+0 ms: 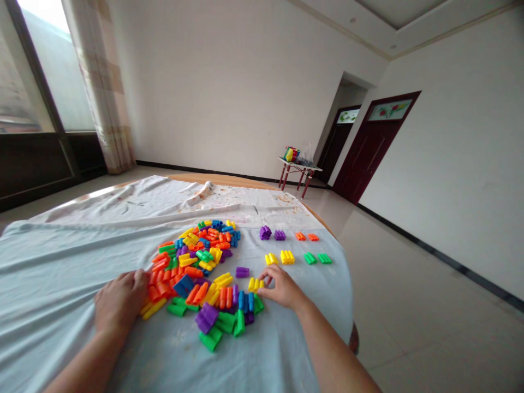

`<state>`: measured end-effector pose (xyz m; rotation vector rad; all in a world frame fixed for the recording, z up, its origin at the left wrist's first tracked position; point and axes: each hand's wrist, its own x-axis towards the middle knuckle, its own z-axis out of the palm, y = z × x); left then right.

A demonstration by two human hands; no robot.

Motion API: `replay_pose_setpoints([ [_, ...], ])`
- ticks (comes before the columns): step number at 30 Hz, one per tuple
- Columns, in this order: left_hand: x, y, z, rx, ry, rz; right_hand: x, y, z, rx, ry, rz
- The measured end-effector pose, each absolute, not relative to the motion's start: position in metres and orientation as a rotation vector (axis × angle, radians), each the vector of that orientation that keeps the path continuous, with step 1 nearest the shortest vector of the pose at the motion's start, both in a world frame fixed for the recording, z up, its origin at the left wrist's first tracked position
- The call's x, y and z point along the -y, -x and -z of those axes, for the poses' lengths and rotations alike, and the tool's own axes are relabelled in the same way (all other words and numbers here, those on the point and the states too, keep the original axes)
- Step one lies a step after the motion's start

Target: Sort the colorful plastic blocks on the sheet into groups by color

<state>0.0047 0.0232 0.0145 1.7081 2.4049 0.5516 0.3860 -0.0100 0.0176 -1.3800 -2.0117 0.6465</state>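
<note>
A heap of colourful plastic tube-shaped building blocks (164, 281) lies on the light blue cloth (53, 273), in orange, yellow, green, blue and purple. My left hand (123, 300) rests at the heap's left edge, its fingers loosely bent against orange blocks; it grips nothing that I can see, and its fingertips are partly hidden. At the heap's right side, my right hand (282, 288) pinches a yellow block (254, 284) between thumb and fingers. Just behind that block lies a purple block (242, 272).
Beyond my right hand, blocks sit in same-coloured pairs: purple (280, 235), orange (313, 237), yellow (287, 257) and green (324, 258). The round table's edge curves at right. A small side table (301, 165) with bags stands near the dark red door (372, 147).
</note>
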Motion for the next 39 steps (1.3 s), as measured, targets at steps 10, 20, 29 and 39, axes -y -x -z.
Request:
replay_pose_setpoints([
  [10, -0.026, -0.003, -0.014, -2.412, -1.688, -0.512, 0.009, -0.391, -0.018, 1.972, 1.421, -0.609],
  [20, -0.025, -0.005, -0.019, -2.41, -1.659, -0.481, 0.014, -0.416, -0.016, 2.011, 1.456, -0.616],
  [29, -0.024, -0.005, -0.019, -2.402, -1.682, -0.444, -0.026, -0.469, -0.044, 1.845, 1.633, -0.237],
  [39, -0.024, -0.006, -0.021, -2.394, -1.65, -0.446, -0.049, -0.482, -0.032, 1.85, 1.736, -0.308],
])
